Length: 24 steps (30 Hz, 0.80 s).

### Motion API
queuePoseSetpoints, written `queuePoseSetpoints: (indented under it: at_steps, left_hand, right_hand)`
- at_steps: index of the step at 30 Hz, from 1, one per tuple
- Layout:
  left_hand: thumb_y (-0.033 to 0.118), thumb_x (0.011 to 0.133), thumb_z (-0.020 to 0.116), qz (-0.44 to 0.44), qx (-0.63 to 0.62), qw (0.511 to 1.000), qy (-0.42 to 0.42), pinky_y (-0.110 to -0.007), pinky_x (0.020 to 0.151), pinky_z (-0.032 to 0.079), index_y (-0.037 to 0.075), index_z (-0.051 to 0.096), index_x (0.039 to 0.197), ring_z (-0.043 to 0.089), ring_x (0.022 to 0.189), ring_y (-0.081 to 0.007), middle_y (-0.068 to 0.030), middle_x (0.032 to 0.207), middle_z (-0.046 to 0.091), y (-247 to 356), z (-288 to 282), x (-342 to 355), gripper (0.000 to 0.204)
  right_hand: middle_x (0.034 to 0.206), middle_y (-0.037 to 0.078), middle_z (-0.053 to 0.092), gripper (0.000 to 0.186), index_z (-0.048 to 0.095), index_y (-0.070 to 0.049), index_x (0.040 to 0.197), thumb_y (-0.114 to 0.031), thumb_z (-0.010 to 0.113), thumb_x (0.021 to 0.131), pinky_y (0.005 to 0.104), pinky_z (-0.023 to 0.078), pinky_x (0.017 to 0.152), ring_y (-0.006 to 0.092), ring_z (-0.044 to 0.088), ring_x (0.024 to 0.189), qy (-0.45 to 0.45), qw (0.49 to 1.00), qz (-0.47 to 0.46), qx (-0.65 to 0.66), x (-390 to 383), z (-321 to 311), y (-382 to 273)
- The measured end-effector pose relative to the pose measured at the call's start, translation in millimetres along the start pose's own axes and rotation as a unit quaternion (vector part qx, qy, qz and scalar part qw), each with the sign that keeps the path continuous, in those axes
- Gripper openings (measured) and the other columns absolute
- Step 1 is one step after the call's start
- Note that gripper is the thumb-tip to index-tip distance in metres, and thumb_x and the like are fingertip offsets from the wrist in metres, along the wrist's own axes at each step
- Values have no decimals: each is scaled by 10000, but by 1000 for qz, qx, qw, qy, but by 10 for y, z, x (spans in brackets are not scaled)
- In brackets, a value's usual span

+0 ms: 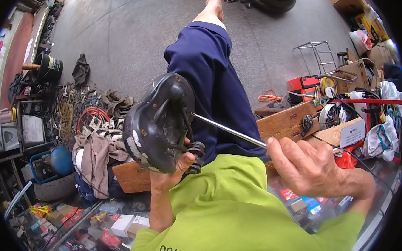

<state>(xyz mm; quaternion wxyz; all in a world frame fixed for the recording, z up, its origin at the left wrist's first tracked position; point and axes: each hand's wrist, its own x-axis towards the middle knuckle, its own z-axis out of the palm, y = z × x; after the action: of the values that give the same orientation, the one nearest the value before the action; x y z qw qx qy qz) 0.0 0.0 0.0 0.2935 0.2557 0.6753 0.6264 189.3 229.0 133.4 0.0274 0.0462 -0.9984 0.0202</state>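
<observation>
Gripping a worn black bicycle seat [153, 122] from below, a person in a lime-green shirt [232, 210] and navy trousers [200, 56] held it above the lap, toward the left; the left hand [173, 167] was closed on its underside, thumb near a ridged black piece [195, 156]; the right hand [304, 166] was wrapped tightly round the near end of one slim silver screwdriver [228, 130], whose handle was hidden in the fist and whose far end met the seat's rim.

The seat was tilted, its hollow underside partly showing; pale, scuffed patches marked its lower left edge, and at least two rust-coloured rivets dotted the black shell.

Around the person stood containers of several kinds; one black bucket [52, 70], at left, had a brown wooden handle jutting over its side, the rest of its contents out of sight; a glass case [80, 222] held many small packets and boxes, mostly red, white and blue, among them two white boxes [130, 224] side by side; at right, one red box [304, 82] sat near an open cardboard box [357, 73], whose contents could not be made out.

One wooden bench [277, 123] showed in two parts, either side of the person; one wire rack [322, 59] and one bundle of orange cord [270, 97] lay beyond it.
</observation>
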Motion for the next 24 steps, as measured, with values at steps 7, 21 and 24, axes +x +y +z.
queuePoseSetpoints:
  at_steps: [7,21,24]
  left_hand:
    - [282,802,848,15,18,1000,2,-294,780,514,24,586,1175,611,897,-154,-51,1034,634,-26,-29,5,523]
    - [332,778,858,-30,-39,999,18,-273,757,500,19,637,1126,594,848,-123,-29,1024,648,81,11,6,518]
    - [346,778,854,-36,-66,997,8,-274,763,499,20,646,1111,592,850,-123,-27,1019,648,31,-30,15,510]
  right_hand:
    - [754,36,685,256,611,69,1065,-102,687,889,218,491,555,75,623,615,-155,580,435,671,285,-159,244]
    - [792,129,638,224,625,44,1004,-61,693,817,303,406,477,163,560,553,109,994,12,-22,-6,140,108]
    - [714,117,614,148,615,25,942,-103,663,886,349,438,510,199,577,540,71,952,172,242,50,106,98]
